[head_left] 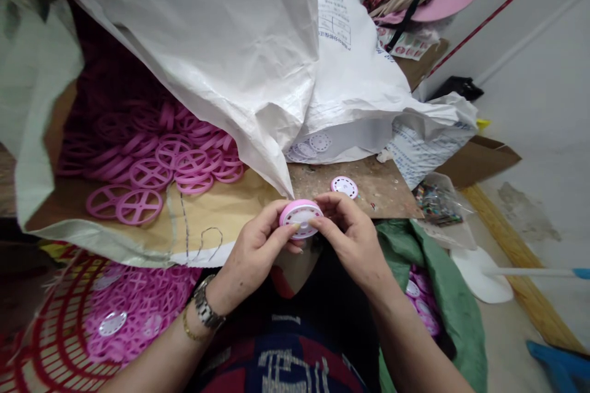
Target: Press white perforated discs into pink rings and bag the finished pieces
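Between my two hands is a round pink plastic wheel (302,210) with a white disc on its face, held above my lap. My left hand (262,236) grips its left side, thumb on the white face. From the right, my right hand (350,230) grips it too, thumb pressed on the disc. The undersides of the fingers are partly hidden. Just beyond, a pink wheel with a white disc (344,187) lies on the brown board (387,187). Many pink spoked wheels (150,173) fill the large open sack (203,199) on the left.
White discs (318,144) show in the mouth of a white sack (354,92). At lower left a red basket (59,325) holds pink parts. A green sack (461,301) at right contains pink-and-white pieces. A plastic container of small parts (445,206) stands near the wall.
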Tool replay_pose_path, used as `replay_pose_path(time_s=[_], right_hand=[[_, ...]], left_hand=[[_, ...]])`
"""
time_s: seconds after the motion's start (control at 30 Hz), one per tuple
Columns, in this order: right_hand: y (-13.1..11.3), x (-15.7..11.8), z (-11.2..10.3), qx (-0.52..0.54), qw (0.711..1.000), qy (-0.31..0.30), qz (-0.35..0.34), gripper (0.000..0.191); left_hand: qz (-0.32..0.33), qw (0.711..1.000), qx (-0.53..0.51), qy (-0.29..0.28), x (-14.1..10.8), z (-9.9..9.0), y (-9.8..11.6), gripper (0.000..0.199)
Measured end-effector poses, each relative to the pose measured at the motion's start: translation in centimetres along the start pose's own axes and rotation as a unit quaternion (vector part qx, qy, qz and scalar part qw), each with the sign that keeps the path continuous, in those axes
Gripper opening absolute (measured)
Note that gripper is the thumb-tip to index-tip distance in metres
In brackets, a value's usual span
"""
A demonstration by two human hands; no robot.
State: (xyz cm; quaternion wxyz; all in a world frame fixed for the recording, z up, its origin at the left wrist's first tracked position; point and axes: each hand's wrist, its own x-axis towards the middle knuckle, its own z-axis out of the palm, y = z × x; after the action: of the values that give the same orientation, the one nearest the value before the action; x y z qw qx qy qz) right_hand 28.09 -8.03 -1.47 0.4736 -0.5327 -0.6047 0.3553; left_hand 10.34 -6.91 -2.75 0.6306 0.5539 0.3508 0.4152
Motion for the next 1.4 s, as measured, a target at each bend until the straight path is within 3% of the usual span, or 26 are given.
replay_pose_path(time_s=[0.1,0.27,0.5,0.63,0.83,0.9,1.07,1.27,1.4], right_hand=[[-0.1,-0.2,-0.1,0.034,0.998,-0.042,0.014,0.017],[-0.5,-0.6,0.0,0.055,0.998,-0.019,0.028,0.012],[-0.5,-1.3,0.5,0.028,1.000,-0.004,0.004,0.009],[0.0,-1.2,0.7,0.039,0.999,0.001,0.016,0.011],[0.6,-0.8,0.4,0.087,0.995,0.001,0.057,0.012],[0.7,-0.7,0.3,0.096,0.994,0.005,0.060,0.011],[0.6,-1.1,0.4,0.106,0.991,-0.046,0.067,0.014],[0.9,-1.7,1.0,0.092,0.995,0.006,0.043,0.007],[1.0,-1.5,0.8,0.091,0.995,-0.013,0.049,0.010]], left_hand=[[0.014,1.000,0.004,-0.016,0.0,-0.1,-0.2,0.033],[0.080,0.991,0.104,-0.034,-0.2,0.0,0.0,0.031],[0.155,0.957,0.244,0.026,-0.2,0.5,0.1,0.021],[0.136,0.958,0.249,0.034,0.0,0.8,0.0,0.023],[0.086,0.964,0.249,-0.022,0.1,0.5,0.6,0.026],[0.069,0.962,0.262,-0.035,0.1,0.3,0.6,0.037],[0.008,0.981,0.192,-0.030,-0.1,0.1,0.1,0.043],[0.037,0.982,0.185,-0.024,-0.3,0.6,-0.4,0.040],[0.025,0.980,0.196,-0.014,-0.3,0.7,-0.4,0.041]])
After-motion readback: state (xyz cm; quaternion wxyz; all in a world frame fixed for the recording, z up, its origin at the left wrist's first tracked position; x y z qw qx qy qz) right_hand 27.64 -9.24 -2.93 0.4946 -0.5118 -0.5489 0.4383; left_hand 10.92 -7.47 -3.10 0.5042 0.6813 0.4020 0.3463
